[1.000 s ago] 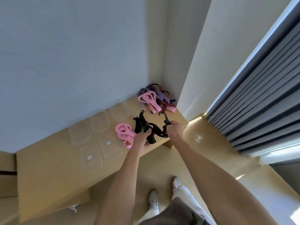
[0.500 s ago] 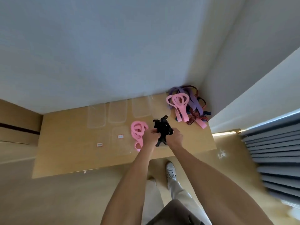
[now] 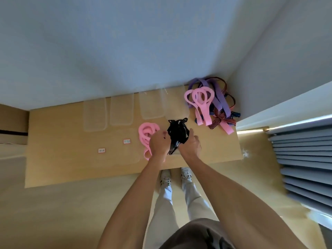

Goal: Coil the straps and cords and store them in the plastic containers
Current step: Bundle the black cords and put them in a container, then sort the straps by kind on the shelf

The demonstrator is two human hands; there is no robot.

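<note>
Both hands meet over the table (image 3: 71, 159) near its front edge. Left hand (image 3: 159, 144) and right hand (image 3: 190, 146) are each closed on the bunched black strap (image 3: 177, 134), which is lifted between them. A pink strap (image 3: 147, 133) lies just left of the grip, partly under the left hand. 4 clear plastic containers (image 3: 95, 115) sit beyond the grip along the wall. Far right of the grip: a pile of straps (image 3: 215, 103), pink, purple and striped.
</note>
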